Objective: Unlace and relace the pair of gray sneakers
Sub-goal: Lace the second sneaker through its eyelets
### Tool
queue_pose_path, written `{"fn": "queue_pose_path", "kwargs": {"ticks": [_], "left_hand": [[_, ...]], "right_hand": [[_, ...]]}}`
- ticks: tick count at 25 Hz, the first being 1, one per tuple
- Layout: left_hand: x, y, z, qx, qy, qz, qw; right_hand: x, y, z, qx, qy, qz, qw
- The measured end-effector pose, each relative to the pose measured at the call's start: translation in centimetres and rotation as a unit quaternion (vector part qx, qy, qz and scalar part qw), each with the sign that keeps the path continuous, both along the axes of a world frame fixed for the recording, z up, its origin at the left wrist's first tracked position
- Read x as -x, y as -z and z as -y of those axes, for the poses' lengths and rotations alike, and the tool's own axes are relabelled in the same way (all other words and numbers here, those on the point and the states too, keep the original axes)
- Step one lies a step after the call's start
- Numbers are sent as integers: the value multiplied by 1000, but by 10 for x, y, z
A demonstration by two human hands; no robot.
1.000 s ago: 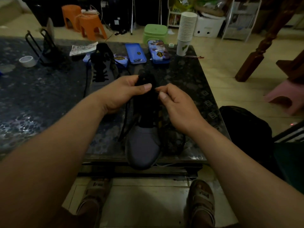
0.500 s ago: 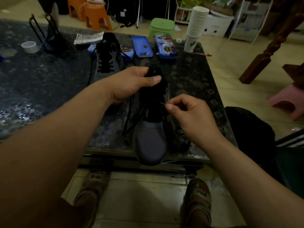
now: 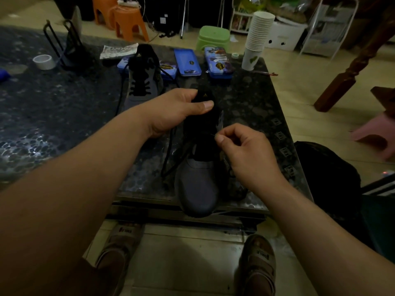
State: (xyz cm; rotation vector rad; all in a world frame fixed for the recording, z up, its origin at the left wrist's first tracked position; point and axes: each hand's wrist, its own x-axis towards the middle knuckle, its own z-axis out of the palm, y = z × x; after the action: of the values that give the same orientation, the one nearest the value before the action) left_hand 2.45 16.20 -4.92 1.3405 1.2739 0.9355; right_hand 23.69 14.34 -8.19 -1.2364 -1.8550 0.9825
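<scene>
Both hands are at work in the middle of the frame. Left hand [image 3: 177, 110] grips the black tongue at the top of the near sneaker [image 3: 198, 184], thumb laid across the front and fingers curled behind it. Right hand [image 3: 241, 150], lower and to the right, pinches a thin lace tip [image 3: 212, 135] between thumb and forefinger, just beside the sneaker's right row of eyelets; its other fingers are curled in.

That sneaker lies at the centre of the frame on the table [image 3: 53, 116], gray toe pointing down the frame and jutting a little past the table's near edge. Its upper part is too dark to tell how many eyelets are threaded. A loose black lace [image 3: 168, 154] trails on the table along the sneaker's left side.

Up and left of the left hand sits the far sneaker [image 3: 143, 82], its black lace crossed through several rows.

Behind it, toward the top centre, lie two blue tins [image 3: 187, 63], with a tall stack of cups [image 3: 258, 33] to their right. A roll of tape [image 3: 43, 61] rests at the upper left. Orange stools [image 3: 130, 22] and a green stool [image 3: 213, 37] stand on the floor along the top. A black bag [image 3: 327, 174] sits at the right edge, and two sandals [image 3: 119, 248] show at the bottom.
</scene>
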Motion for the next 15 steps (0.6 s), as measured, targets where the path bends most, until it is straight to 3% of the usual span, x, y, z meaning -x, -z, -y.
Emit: {"fn": "queue_pose_path", "kwargs": {"ticks": [4, 11, 15], "left_hand": [[-1, 1, 0, 4, -8, 6, 1000], [-5, 0, 1, -1, -9, -2, 1000], [-7, 0, 2, -4, -15, -4, 1000]], "right_hand": [[0, -2, -4, 22, -22, -9, 999], [5, -1, -7, 140, -32, -68, 987], [13, 0, -5, 94, 33, -53, 994]]}}
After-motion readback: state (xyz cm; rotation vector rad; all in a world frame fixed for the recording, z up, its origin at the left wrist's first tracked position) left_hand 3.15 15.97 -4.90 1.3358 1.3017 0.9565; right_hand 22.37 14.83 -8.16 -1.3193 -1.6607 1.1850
